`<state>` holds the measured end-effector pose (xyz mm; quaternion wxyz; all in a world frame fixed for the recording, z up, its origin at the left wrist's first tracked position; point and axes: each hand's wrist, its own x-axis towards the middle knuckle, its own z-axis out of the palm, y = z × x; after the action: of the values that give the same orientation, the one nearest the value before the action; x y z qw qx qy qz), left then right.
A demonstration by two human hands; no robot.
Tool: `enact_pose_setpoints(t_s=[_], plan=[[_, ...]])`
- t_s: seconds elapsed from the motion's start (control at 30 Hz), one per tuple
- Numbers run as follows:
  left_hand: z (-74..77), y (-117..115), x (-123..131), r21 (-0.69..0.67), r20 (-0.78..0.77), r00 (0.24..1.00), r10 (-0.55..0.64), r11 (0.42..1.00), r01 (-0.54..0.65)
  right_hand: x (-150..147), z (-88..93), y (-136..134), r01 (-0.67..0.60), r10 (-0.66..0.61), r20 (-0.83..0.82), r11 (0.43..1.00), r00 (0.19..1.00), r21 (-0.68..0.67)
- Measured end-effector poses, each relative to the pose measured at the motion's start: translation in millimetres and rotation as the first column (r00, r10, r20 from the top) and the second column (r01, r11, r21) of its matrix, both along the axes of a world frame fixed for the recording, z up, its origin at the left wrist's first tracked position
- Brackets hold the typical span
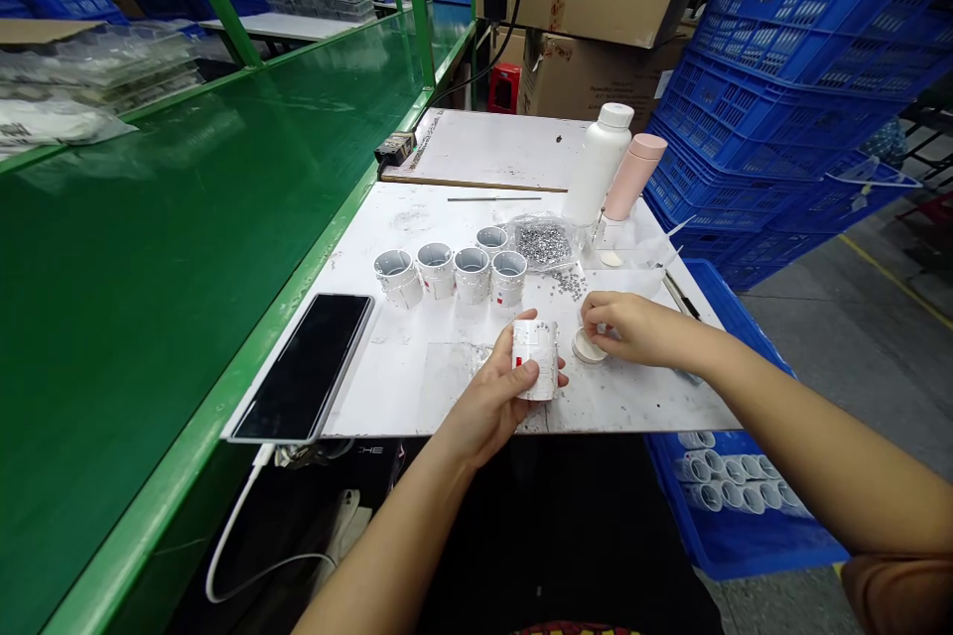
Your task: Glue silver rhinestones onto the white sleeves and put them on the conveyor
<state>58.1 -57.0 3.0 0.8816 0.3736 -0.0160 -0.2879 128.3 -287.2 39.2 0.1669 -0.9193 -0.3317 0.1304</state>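
While the left hand (pixel 491 399) wraps firmly around a white cylinder (pixel 534 359) with a red mark, holding it near the front edge of the bench (pixel 655 412), the right hand (pixel 626 329) curls over a small round white cap (pixel 589 347) just beside it; whether those fingers have closed on the cap cannot be told. Four similar cylinders (pixel 451 275) stand open end up in a row toward the middle of the bench, with a fifth cylinder (pixel 491 238) just behind them. All five show uncapped grey interiors, so only the held one has a cap close by. Beside the fifth lies a clear bag of small metal parts (pixel 543 243), with loose metal bits (pixel 570 285) spilled nearby. More cylinders (pixel 726 481) lie in rows in a blue crate (pixel 734 541) on the floor beyond the bench's front right corner. A phone (pixel 302 367) rests along the left edge.
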Motion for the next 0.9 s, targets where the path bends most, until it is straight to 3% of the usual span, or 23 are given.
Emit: enact_pose_setpoints(t_s=[0.37,0.9], plan=[[-3.3,0.5,1.3,-0.120,-0.018,1.000,0.006,0.993,-0.008,1.4,-0.5,0.8,0.011,-0.011,-0.004,0.999,1.000,-0.038],[0.4,-1.2,-1.1,-0.001,0.015,1.000,0.025,1.000,-0.025,1.2,3.9,-0.6,0.013,-0.013,0.018,1.000,1.000,-0.020]])
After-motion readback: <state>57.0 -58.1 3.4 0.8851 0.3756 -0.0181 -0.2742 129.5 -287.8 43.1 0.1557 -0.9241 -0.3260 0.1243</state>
